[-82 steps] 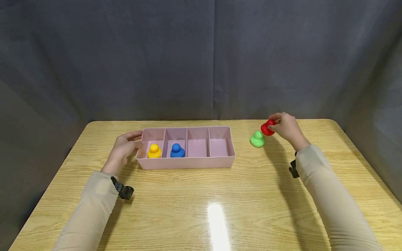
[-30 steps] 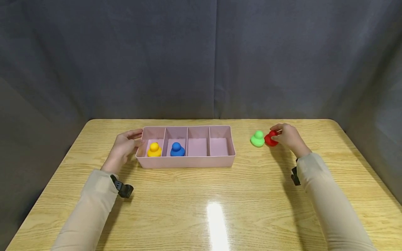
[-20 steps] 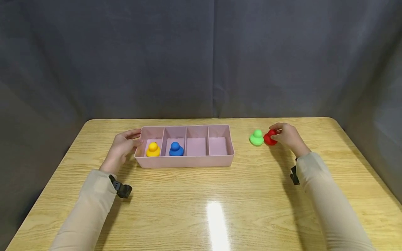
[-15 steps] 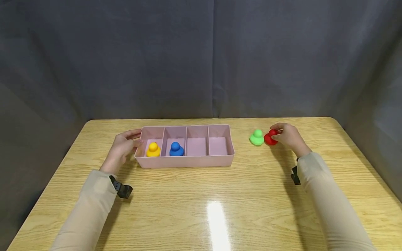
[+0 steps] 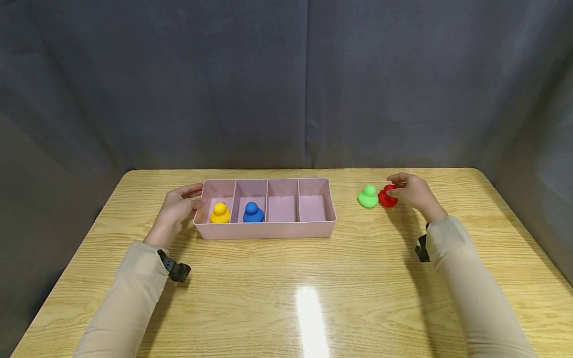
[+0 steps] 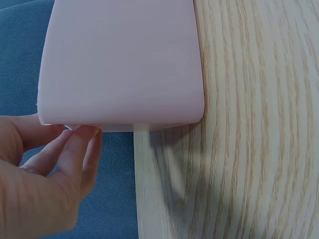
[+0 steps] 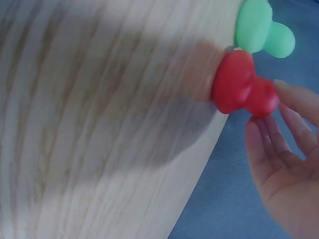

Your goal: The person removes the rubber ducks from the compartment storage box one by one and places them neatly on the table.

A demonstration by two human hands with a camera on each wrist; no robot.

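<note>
1. Standing on the wooden table (image 5: 277, 278), the red duck (image 5: 387, 197) sits well to the right of the pink tray (image 5: 268, 229), touching or just beside the green duck (image 5: 368, 197), which is between it and the tray.
2. At the red duck is the right hand (image 5: 414, 191), on the side away from the tray. Its fingers (image 7: 271, 134) are loosened and spread. In the right wrist view the fingertips lie at the duck's head, touching it or barely off it; I cannot tell which. They are not wrapped round it.
3. At the tray's left end wall rests the left hand (image 5: 175, 211). Its fingers (image 6: 82, 149) are nearly straight, tips against the rim at that end, the thumb at the near corner. The hand is relaxed and clasps nothing.
4. Inside the tray are four compartments in a row. A yellow duck (image 5: 220, 213) stands in the one nearest the left hand, and a blue duck (image 5: 252, 213) in the next one to its right.
5. Behind the tray, beyond the table's far edge, hangs a grey curtain (image 5: 286, 84).
</note>
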